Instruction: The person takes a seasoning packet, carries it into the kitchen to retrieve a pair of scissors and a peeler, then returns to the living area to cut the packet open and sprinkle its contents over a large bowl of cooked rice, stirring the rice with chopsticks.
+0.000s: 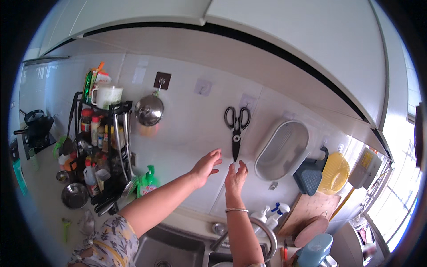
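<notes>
Kitchen scissors with black and grey handles hang by one handle loop from a wall hook, blades pointing down. My left hand is raised to the lower left of the blades, its fingers apart and nothing in it. Just below the scissors' tip is my right hand, fingers spread and empty; whether a fingertip touches the blade cannot be told. A bangle circles my right wrist. To the right of the scissors hangs an oval grey-white basin.
A double sink with a curved faucet lies below my arms. Left stands a black rack of seasonings and utensils, beside a green pump bottle. Right are a yellow colander, a wooden cutting board and spray bottles. Cabinets overhang.
</notes>
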Motion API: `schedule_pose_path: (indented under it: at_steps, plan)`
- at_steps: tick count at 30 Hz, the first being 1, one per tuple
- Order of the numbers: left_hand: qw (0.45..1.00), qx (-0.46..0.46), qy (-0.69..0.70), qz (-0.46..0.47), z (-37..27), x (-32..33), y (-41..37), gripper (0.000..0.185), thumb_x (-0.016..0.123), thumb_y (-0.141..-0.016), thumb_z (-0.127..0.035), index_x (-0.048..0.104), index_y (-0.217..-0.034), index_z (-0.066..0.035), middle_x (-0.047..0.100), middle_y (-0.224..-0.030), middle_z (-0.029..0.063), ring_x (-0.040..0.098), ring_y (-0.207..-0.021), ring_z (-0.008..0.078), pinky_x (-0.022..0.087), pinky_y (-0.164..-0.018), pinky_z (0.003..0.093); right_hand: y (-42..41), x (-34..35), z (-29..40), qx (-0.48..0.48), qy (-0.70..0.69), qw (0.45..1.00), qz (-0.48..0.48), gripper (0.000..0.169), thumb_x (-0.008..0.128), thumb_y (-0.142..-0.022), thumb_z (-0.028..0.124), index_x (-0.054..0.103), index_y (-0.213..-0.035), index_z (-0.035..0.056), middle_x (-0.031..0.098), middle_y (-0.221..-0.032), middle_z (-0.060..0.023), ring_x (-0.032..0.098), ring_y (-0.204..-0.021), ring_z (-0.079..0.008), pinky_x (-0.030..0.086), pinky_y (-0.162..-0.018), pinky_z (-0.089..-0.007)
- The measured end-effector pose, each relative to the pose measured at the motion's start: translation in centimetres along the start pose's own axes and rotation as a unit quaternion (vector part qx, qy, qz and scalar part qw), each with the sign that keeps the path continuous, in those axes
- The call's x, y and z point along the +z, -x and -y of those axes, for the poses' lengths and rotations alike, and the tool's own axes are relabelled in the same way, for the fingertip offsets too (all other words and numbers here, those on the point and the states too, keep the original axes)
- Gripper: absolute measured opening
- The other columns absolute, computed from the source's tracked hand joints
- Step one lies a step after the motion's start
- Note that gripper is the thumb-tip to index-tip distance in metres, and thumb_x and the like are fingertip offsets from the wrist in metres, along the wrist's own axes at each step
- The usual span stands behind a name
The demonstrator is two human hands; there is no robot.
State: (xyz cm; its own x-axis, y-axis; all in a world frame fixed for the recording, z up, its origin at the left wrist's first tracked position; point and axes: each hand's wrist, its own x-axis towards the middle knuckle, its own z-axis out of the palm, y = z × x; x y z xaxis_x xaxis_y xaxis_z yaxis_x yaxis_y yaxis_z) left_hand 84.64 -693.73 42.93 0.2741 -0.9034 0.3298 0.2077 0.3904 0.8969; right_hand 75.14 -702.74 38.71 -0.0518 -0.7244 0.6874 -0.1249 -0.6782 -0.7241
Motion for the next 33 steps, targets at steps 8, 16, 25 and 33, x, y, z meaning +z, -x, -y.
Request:
schedule_pose_path:
  at_steps: [8, 16, 25, 33]
  plan:
    - [0.985, 0.068, -0.068, -0.141, 2.1, 3.6, -7.4, 0.027, 0.046, -0.088, -0.025, 0.061, -0.091, -0.002, 0.059, -0.087, 0.0064, 0.052, -0.085, 0.017, 0.042, -0.078, 0.0329, -3.2, 1.6, 2.4, 0.089, -0.023, 0.996, 0.008, 0.046, 0.054, -0.086, 0.029, 0.048, -0.12, -0.0008, 0.046, -0.113, -0.0241, 0.045, -0.107, -0.0386, 0.038, -0.093, -0.0426]
    - [0.989, 0.053, -0.114, -0.072, -0.3, 3.1, -6.7, 0.022, 0.055, -0.089, -0.024, 0.065, -0.092, -0.004, 0.061, -0.08, 0.0004, 0.054, -0.075, 0.0094, 0.043, -0.065, 0.0275, -4.3, 1.4, 2.3, 0.051, -0.131, 0.99, 0.002, 0.023, 0.05, -0.089, 0.018, 0.054, -0.098, -0.0031, 0.061, -0.082, -0.0126, 0.055, -0.068, -0.021, 0.045, -0.063, -0.0339]
    - [0.991, 0.1, -0.085, -0.038, -3.2, 4.3, -4.6, 0.019, 0.059, -0.088, -0.019, 0.065, -0.089, -0.001, 0.06, -0.074, 0.0003, 0.049, -0.065, 0.008, 0.039, -0.06, 0.0241, -4.3, -1.6, 6.1, 0.007, -0.185, 0.981, 0.057, 0.017, 0.047, -0.091, 0.011, 0.055, -0.086, -0.0028, 0.061, -0.067, -0.0082, 0.054, -0.056, -0.0127, 0.043, -0.052, -0.0293]
    - [0.985, 0.167, -0.028, -0.006, -4.0, 2.0, 0.1, 0.02, 0.057, -0.091, -0.019, 0.063, -0.093, 0.0, 0.059, -0.072, 0.0023, 0.055, -0.064, 0.0099, 0.045, -0.056, 0.0249, 0.0, -1.0, 8.3, -0.011, -0.363, 0.925, 0.111, 0.013, 0.048, -0.095, 0.013, 0.055, -0.094, 0.0025, 0.051, -0.068, 0.0007, 0.042, -0.055, -0.0055, 0.034, -0.048, -0.0202]
